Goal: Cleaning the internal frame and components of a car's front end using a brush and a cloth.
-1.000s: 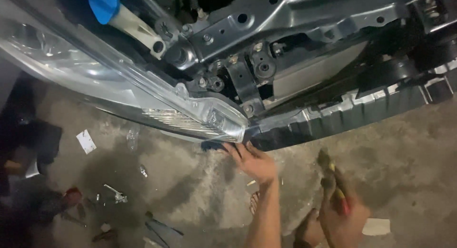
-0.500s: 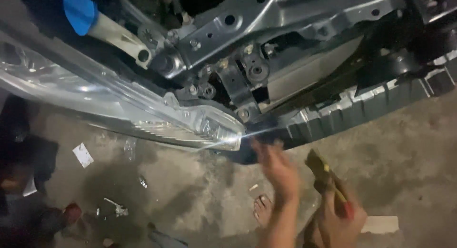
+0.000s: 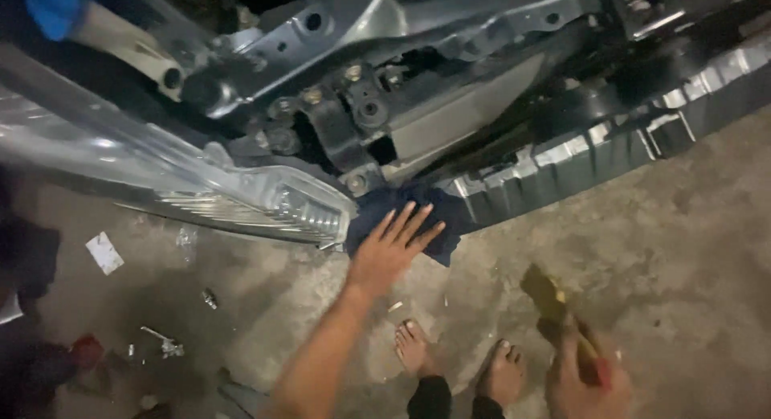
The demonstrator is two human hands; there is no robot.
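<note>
Left hand (image 3: 391,246) is flat, fingers spread, pressing a dark rag (image 3: 405,210) beside the headlight (image 3: 241,194). Right hand (image 3: 586,379) is fisted around a yellow-tipped tool (image 3: 550,294).

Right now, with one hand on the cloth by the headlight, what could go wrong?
The left hand presses a dark cloth beside the headlight corner; a slip might scrape its fingers. The right hand grips a blurred tool above bare feet, and small hardware litters the floor.
</note>
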